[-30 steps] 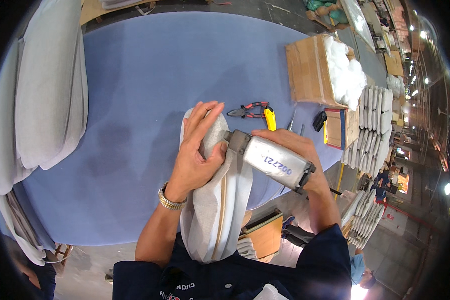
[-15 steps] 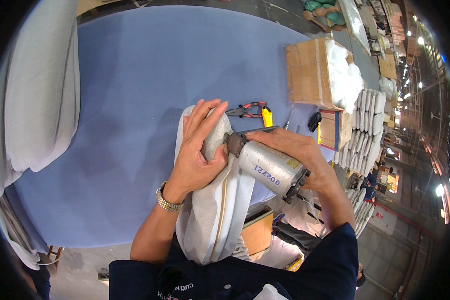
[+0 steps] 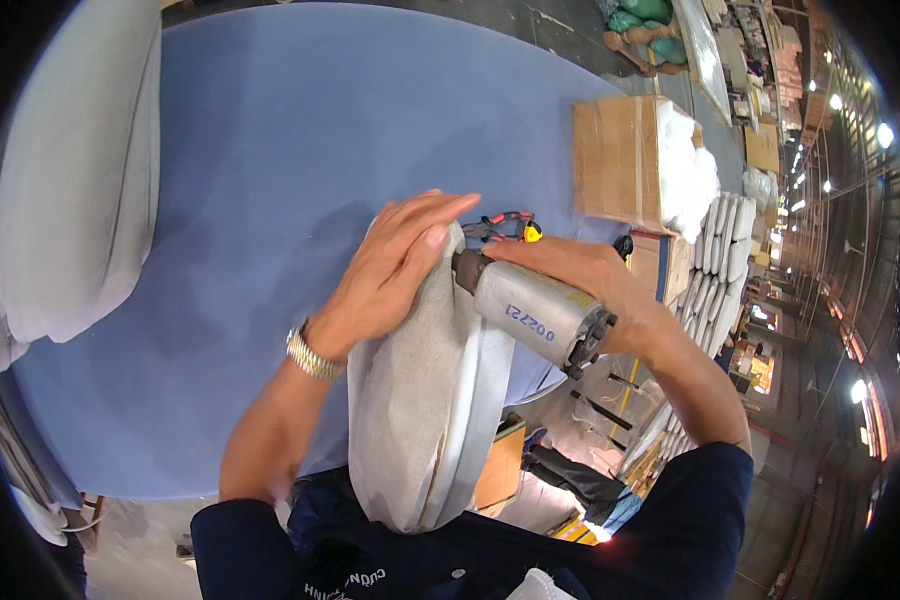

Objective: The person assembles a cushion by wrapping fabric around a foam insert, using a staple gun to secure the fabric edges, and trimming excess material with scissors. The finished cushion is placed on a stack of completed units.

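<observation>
A light grey upholstered cushion (image 3: 400,420) stands on its edge against my body, its side seam and pale underside facing right. My left hand (image 3: 390,265) lies over its far top corner, fingers stretched out and palm against the fabric. In my right hand (image 3: 585,280) is a silver staple gun (image 3: 535,308), its nose against the cushion's right edge near the top. The staple gun's handle is mostly hidden by its body and my fingers. Just beyond the nose, red-and-black pliers (image 3: 503,222) lie on the table beside a partly covered yellow tool (image 3: 532,232).
A blue-covered table (image 3: 260,150) spreads ahead. Grey upholstered pieces (image 3: 80,180) stand at its left. On the right, a cardboard box (image 3: 615,160) holds white stuffing (image 3: 685,165), with stacked grey cushions (image 3: 715,260) behind. Another person's legs (image 3: 575,480) show at lower right.
My left hand has slid over the cushion's top corner, its thumb drawn in from the seam. The staple gun has shifted slightly up along the edge, and the cushion has turned a little.
</observation>
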The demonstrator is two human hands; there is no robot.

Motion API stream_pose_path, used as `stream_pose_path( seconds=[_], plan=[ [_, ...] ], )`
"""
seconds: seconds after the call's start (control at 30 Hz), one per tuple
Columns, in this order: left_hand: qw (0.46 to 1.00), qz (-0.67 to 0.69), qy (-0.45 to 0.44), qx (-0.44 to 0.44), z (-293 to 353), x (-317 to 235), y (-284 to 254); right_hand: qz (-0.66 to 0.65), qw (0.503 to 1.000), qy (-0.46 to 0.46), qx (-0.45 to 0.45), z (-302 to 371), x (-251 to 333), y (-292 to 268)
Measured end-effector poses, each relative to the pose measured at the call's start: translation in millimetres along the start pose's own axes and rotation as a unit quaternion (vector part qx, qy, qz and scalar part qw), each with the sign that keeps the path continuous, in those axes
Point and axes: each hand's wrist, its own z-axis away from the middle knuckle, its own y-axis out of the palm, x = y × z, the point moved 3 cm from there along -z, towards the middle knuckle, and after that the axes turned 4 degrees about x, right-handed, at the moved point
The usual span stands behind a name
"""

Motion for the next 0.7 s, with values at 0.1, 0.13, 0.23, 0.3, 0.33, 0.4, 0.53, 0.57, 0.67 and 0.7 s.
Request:
stream_pose_path(
  seconds=[0.1, 0.13, 0.23, 0.3, 0.33, 0.4, 0.53, 0.57, 0.67, 0.7],
  plan=[
    [0.997, 0.016, -0.038, 0.065, -35, 3, -7, 0.006, 1.0, 0.012, -0.008, 8, -4, 9],
    [0.992, 0.003, -0.068, 0.105, -45, 4, -8, 0.021, 1.0, 0.016, 0.007, 8, -2, 5],
    [0.988, -0.017, -0.107, 0.107, -52, 11, 0, 0.072, 0.996, 0.023, 0.04, 6, 7, -6],
    [0.989, -0.028, -0.119, 0.088, -54, 16, 3, 0.121, 0.991, 0.005, 0.049, -3, 11, -13],
    [0.988, -0.035, -0.126, 0.088, -56, 18, 4, 0.111, 0.993, -0.001, 0.039, -2, 8, -11],
    [0.985, -0.054, -0.137, 0.094, -59, 20, 5, 0.089, 0.996, -0.014, 0.019, 1, 0, -5],
    [0.977, -0.083, -0.156, 0.123, -65, 15, 6, 0.057, 0.998, 0.003, 0.017, 2, -7, -3],
    [0.975, -0.085, -0.161, 0.131, -66, 14, 6, 0.058, 0.998, 0.005, 0.027, -1, -5, -8],
    [0.976, -0.077, -0.167, 0.116, -66, 11, 7, 0.077, 0.996, 0.028, 0.041, -1, -4, -10],
    [0.977, -0.078, -0.164, 0.114, -66, 12, 8, 0.087, 0.995, 0.034, 0.044, -2, -4, -9]
  ],
)
